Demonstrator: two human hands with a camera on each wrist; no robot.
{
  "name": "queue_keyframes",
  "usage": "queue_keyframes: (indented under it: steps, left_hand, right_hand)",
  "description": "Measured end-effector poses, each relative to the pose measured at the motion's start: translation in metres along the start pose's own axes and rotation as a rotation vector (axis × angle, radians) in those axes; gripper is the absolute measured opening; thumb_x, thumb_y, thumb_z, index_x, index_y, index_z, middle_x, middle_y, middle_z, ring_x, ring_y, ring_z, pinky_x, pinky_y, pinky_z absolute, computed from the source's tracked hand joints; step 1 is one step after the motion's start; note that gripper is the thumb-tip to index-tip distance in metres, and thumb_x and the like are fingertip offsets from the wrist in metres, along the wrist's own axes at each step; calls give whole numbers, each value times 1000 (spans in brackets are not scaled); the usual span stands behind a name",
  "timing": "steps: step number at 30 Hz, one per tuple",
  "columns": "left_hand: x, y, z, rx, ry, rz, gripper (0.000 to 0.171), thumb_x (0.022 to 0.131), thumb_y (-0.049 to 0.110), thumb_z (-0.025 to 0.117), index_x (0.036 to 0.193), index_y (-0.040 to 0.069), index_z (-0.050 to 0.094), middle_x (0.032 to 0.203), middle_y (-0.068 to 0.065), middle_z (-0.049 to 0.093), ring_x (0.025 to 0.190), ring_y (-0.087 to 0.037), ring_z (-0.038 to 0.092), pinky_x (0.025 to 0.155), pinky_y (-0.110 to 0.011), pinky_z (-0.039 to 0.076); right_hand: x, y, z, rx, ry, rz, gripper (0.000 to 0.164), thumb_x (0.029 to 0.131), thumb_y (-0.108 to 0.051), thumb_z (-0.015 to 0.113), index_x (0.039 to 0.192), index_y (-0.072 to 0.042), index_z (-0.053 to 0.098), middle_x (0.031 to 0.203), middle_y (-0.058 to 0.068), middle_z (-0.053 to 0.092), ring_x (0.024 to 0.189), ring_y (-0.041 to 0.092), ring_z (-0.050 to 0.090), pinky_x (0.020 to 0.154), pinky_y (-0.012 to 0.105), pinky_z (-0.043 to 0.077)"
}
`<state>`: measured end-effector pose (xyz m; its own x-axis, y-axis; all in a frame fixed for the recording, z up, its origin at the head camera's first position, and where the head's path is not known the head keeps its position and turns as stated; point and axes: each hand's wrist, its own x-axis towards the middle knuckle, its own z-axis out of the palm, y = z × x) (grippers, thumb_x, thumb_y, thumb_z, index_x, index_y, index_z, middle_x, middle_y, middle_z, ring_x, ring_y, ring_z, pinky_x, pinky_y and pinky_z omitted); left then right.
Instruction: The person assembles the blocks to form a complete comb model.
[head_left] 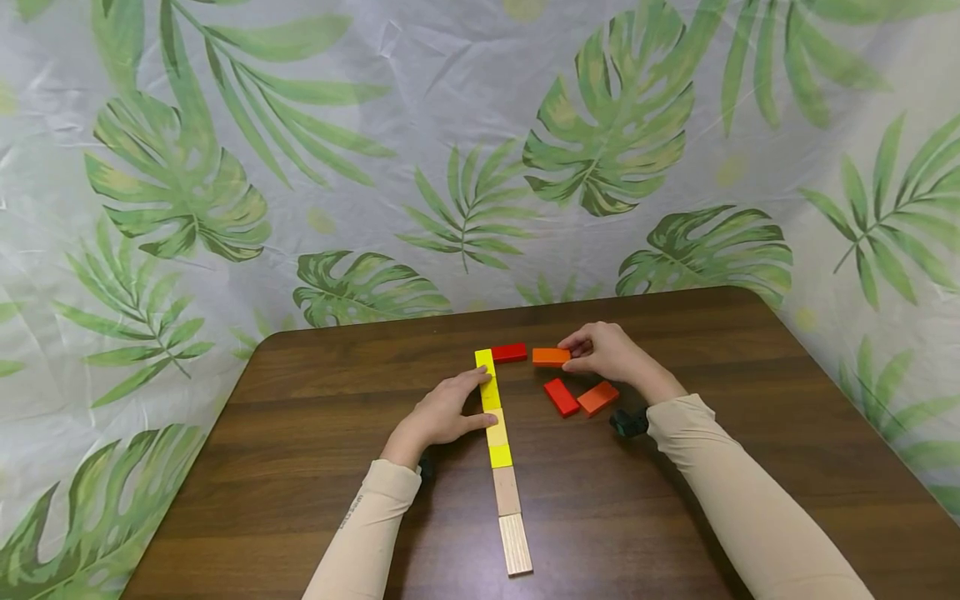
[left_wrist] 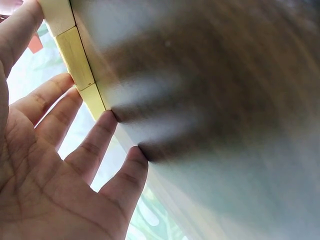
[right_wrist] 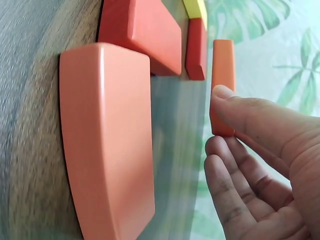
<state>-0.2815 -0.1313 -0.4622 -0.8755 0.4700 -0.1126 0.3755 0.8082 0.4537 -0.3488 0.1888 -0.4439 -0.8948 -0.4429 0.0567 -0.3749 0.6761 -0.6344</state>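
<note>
A straight row of yellow and plain wooden blocks (head_left: 506, 490) runs down the table. From the left, my left hand (head_left: 442, 410) touches its upper part with fingers extended; the left wrist view shows fingertips against the yellow blocks (left_wrist: 75, 55) and on the table. At the far end, a red block (head_left: 509, 352) lies crosswise against the top yellow block (head_left: 483, 359). My right hand (head_left: 611, 357) pinches an orange block (right_wrist: 223, 62) between thumb and fingers, just right of that red block, with a small gap between them.
Nearer than the right hand lie a loose red block (head_left: 561, 397) and another orange block (head_left: 598, 399), tilted towards each other. The brown wooden table (head_left: 300, 467) ends at the back before a leaf-patterned cloth (head_left: 465, 108).
</note>
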Motion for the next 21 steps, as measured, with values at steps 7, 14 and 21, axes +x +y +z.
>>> queue_keyframes:
  steps: [7,14,21]
  left_hand:
    - [0,0,0,5,5,-2,76,101,43,75,164,11,45,175,-9,38,159,-38,39,130,-55,35]
    - [0,1,-1,0,0,-3,76,101,43,75,164,12,45,175,-8,37,160,-37,38,130,-55,34]
    - [0,1,-1,-9,-8,-18,77,101,44,74,165,14,44,176,-5,36,161,-36,37,131,-55,32]
  right_hand:
    - [5,-4,8,6,-33,7,32,94,-13,84,123,-1,79,119,18,77,100,25,73,93,43,63]
    - [10,-10,15,8,-55,11,32,94,-13,84,123,-1,79,119,17,75,101,25,72,94,42,63]
    - [12,-15,21,12,-85,40,32,94,-13,84,124,-4,79,119,16,74,100,23,70,93,40,63]
